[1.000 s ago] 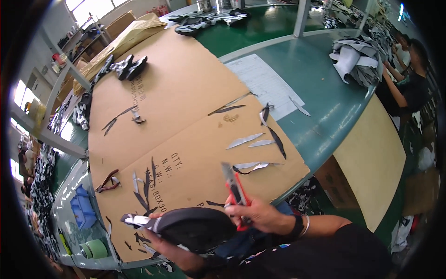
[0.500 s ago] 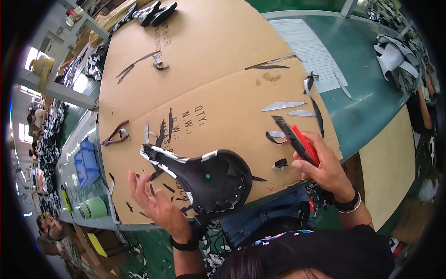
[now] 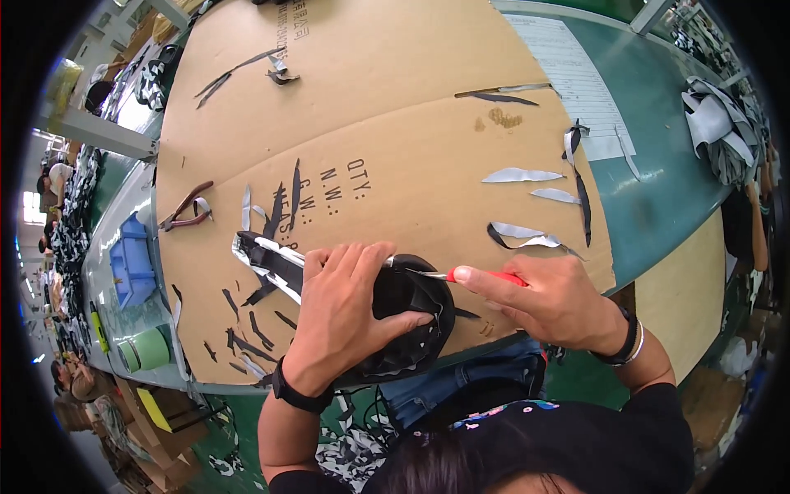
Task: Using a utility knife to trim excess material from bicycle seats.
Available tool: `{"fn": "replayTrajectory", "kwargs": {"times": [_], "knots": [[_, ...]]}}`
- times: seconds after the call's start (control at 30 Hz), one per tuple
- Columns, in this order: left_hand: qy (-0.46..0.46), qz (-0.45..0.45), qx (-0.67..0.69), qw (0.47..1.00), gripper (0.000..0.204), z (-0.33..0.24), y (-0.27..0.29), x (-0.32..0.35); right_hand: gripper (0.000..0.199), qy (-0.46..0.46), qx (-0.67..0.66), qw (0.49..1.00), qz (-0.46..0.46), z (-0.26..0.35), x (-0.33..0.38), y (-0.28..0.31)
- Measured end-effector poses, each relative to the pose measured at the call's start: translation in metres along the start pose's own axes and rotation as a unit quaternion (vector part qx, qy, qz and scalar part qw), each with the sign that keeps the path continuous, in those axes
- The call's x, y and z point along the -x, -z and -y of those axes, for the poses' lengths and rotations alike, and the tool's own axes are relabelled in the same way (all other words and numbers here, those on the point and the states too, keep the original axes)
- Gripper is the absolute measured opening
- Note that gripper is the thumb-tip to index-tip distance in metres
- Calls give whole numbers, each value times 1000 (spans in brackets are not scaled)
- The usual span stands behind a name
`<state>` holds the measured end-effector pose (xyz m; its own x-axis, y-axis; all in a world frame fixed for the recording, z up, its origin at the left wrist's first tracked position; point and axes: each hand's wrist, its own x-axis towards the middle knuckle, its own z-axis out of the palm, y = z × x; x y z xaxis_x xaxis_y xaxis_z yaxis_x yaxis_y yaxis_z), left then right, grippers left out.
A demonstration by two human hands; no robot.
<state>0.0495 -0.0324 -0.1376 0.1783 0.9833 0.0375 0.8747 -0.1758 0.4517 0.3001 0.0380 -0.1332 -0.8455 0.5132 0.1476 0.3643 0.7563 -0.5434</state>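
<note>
We press our left hand flat, fingers spread, over the black saddle-shaped piece at the near edge of the cardboard sheet, pinning it so that it cannot slide under the blade. Our right hand is closed round the red-handled cutter, forefinger laid along the handle to steer it, the blade tip meeting the piece's upper rim just beside our left fingertips. The piece's striped end juts past our left hand toward the far left of the cardboard. The cardboard, we judge, serves as a cutting mat over the green table: black and silver offcuts lie scattered over it beyond our right hand. Red-handled pliers rest at the cardboard's left edge, and off that edge sit a blue bin and a green tape roll.
</note>
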Motion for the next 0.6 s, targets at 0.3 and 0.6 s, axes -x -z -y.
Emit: {"fn": "replayTrajectory", "kwargs": {"times": [0.3, 0.6], "knots": [[4, -5, 26, 1000, 68, 2, -3, -2, 66, -55, -18, 997, 45, 10, 24, -31], [13, -17, 21, 1000, 69, -2, -2, 5, 69, -175, -54, 980, 82, 50, 51, -25]]}}
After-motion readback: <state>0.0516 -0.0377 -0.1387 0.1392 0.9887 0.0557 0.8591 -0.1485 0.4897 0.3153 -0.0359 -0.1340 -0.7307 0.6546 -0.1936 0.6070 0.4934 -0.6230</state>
